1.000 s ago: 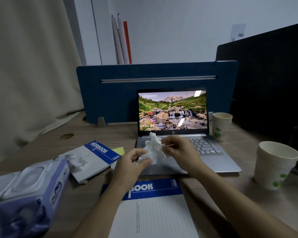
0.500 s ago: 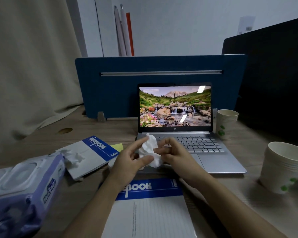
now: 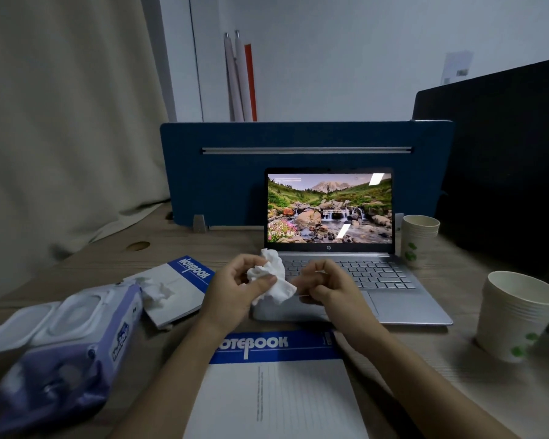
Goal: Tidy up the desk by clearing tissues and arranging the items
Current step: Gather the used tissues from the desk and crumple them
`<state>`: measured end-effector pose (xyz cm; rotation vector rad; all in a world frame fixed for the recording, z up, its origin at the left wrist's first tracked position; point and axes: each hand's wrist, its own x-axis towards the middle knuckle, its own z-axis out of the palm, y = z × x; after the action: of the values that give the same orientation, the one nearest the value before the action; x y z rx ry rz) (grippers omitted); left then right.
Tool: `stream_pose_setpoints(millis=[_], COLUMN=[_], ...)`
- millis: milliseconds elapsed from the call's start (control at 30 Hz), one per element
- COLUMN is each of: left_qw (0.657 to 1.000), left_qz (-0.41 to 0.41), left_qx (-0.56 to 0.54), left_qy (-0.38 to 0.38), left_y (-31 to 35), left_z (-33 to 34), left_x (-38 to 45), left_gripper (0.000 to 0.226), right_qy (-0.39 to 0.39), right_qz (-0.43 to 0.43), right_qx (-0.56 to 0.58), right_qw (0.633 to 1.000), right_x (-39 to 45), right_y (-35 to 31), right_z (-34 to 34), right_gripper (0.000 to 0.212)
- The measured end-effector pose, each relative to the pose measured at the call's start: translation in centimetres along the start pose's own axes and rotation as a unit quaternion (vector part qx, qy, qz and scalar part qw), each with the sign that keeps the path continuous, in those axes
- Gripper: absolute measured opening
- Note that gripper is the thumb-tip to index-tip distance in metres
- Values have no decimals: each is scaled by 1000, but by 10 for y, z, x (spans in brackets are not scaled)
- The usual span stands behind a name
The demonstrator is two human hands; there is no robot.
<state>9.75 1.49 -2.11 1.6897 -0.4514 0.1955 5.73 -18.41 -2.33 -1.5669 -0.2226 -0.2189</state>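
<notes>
A crumpled white tissue (image 3: 272, 277) is held above the front left corner of the open laptop (image 3: 374, 280). My left hand (image 3: 235, 288) pinches it between thumb and fingers. My right hand (image 3: 328, 288) is curled close beside it, fingertips at the tissue's right edge. Another crumpled tissue (image 3: 157, 289) lies on the tilted notebook (image 3: 179, 285) at the left. A second notebook (image 3: 276, 388) lies flat in front of me, partly under my forearms.
A purple wet-wipe pack (image 3: 61, 353) with its lid flipped open sits at the near left. Stacked paper cups stand at the right (image 3: 517, 315) and beside the laptop screen (image 3: 419, 240). A blue divider (image 3: 235, 172) closes the desk's back; a curtain hangs at the left.
Both hands have kept bunching the tissue over the laptop's front left corner; it is more gathered into my left hand now. My right hand's grip has loosened toward the tissue's edge.
</notes>
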Motion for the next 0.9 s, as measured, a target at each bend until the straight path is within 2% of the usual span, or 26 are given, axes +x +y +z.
stream_pose_setpoints(millis=[200,400,500,700,800,900], left_qw=[998,993,993,995,992,988], left_qz=[12,-1,-11,-24,-28,-25], left_qx=[12,15,13,11,7,9], left_qy=[59,113,121,95,127,151], left_y=[-5,-20,-22,-27,-27,-26], left_z=[-42,-77,-90,-122,-138,-154], left_x=[-17,-36,-43,-52,-54,-57], left_gripper=[22,20,19,21,22,22], right_qy=[-18,-64,-95,-177,-224,-255], right_qz=[12,-30,-45,-53,-52,-42], right_qx=[-61,-175,-227,-343,-376,-367], right_qw=[998,982,968,921,898,893], right_x=[8,30,50,90,106,114], right_y=[-3,-1,-6,-9,-1,10], right_z=[21,67,89,128,151,173], right_gripper=[31,27,20,26,31,36])
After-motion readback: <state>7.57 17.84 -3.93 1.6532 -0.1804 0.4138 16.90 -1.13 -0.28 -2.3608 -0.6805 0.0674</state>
